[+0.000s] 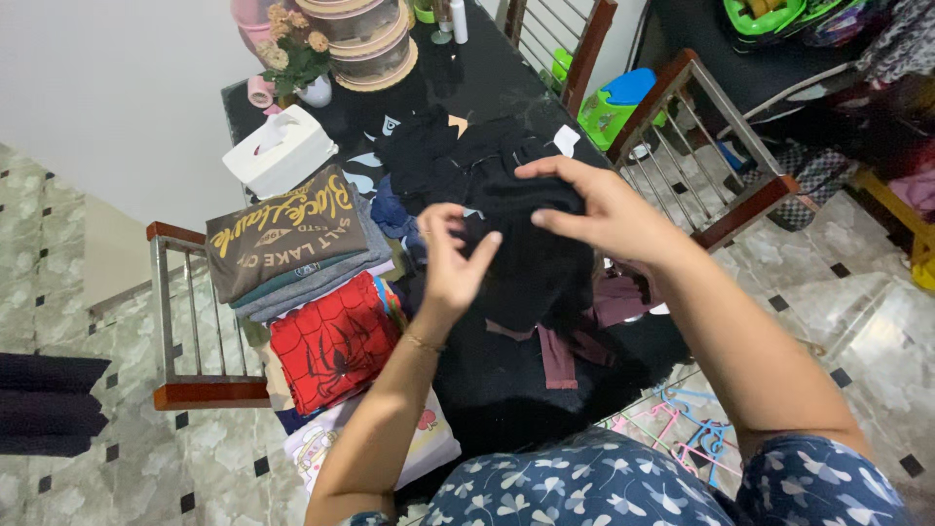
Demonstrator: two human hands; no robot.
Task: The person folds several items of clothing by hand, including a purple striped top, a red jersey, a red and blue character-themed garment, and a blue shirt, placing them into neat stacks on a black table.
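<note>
From the head camera I see my left hand (pixel 450 255) pinching the near edge of a black garment (pixel 531 258), fingers closed on the cloth, with a thin bracelet (pixel 423 343) at the wrist. My right hand (pixel 596 209) grips the same garment along its top edge, thumb underneath and fingers curled over, so both hands are clamped on fabric and hold it raised just above the dark worktop (pixel 477 73). Its lower part hangs down toward a maroon piece (pixel 557 356) lying beneath.

To my left sits a folded stack topped by a brown printed T-shirt (pixel 284 239), and just in front of it a red spider-pattern shirt (pixel 334 341). More dark unfolded clothes (pixel 429 156) are heaped beyond the garment. A white tissue box (pixel 280 151) and a small vase of dried flowers (pixel 295 54) stand further back.

Handling this well, I judge, means keeping the two grips level and pulling the cloth taut between them so the edge lies straight. Black on black hides seams, so I would feel for the hem rather than trust the view. I would also keep the hanging part clear of the maroon piece, so it does not drag it along.
</note>
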